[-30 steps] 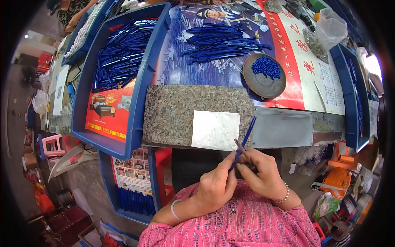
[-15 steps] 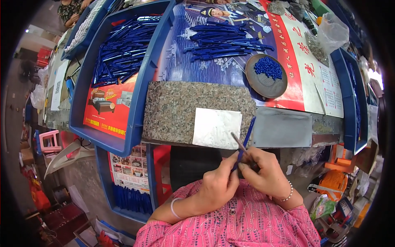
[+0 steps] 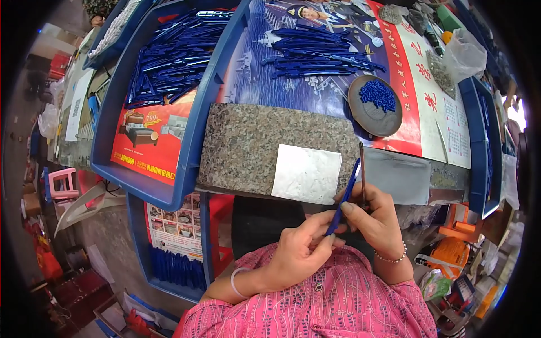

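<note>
I've got the slim blue strip (image 3: 350, 183) tilted in front of the shirt, its top seen against the right end of the stone slab (image 3: 242, 146), its bottom down over the lap. Left hand (image 3: 301, 242) has the lower end pinched; right hand (image 3: 376, 217) is curled round higher up, also gripping a thin brown rod (image 3: 362, 169), pretty much upright. A white sheet (image 3: 307, 172) lies on the slab near its front edge, just left of that hand, with a grey plate (image 3: 406, 174) right of the slab. Both hands work in the gap between bench edge and shirt, so I'd call that lip the main snag. Further back, a round dish (image 3: 372, 127) of blue beads (image 3: 377, 96) and a pile of blue strips (image 3: 327, 50) sit on a poster. Big blue tray (image 3: 194, 141) walls off the left, a narrower tray (image 3: 479, 186) the far right. Beyond, the floor's got a pink stool (image 3: 62, 185) left, an orange bag (image 3: 451, 253) right.
</note>
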Available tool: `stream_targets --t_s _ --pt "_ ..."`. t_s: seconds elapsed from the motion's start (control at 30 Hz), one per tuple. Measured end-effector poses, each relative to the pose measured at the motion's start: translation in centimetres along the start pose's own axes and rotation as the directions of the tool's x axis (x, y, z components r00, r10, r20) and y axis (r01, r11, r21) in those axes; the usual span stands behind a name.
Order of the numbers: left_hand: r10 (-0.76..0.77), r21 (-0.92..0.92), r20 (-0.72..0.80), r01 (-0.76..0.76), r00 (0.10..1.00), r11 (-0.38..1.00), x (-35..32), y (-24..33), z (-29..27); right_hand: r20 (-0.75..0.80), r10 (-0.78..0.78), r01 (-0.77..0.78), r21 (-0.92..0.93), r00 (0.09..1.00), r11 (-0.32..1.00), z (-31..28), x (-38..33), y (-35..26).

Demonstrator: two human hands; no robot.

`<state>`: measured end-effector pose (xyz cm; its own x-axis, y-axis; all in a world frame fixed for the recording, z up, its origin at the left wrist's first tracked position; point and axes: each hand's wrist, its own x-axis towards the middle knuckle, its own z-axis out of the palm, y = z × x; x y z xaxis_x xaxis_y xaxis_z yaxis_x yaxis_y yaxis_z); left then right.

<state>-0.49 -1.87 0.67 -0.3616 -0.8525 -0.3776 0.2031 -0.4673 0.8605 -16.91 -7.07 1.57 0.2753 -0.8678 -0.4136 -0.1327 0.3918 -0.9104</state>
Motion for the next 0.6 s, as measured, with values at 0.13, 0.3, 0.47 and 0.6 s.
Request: stream_targets --t_s 0.13,0.3,0.47,0.6 --pt "0.039 -0.048 0.003 -0.039 0.999 0.998 0.3 -0.7 -0.2 0.001 -0.076 0.076 -0.039 0.997 0.996 0.2 0.1 0.3" --pt "0.024 0.014 -0.008 -0.024 1.000 1.000 0.6 -0.4 -0.6 0.012 -0.058 0.059 -0.073 0.998 0.996 0.4 0.0 0.3" --pt "0.134 0.153 -0.055 -0.125 0.989 0.980 0.2 -0.4 -0.6 -0.025 -0.136 0.133 -0.110 0.990 0.985 1.1 -0.3 0.0" --pt "0.096 -0.088 -0.085 -0.103 0.992 0.991 0.5 -0.8 -1.0 0.022 -0.156 0.158 -0.170 0.987 0.973 1.1 0.5 -1.4"
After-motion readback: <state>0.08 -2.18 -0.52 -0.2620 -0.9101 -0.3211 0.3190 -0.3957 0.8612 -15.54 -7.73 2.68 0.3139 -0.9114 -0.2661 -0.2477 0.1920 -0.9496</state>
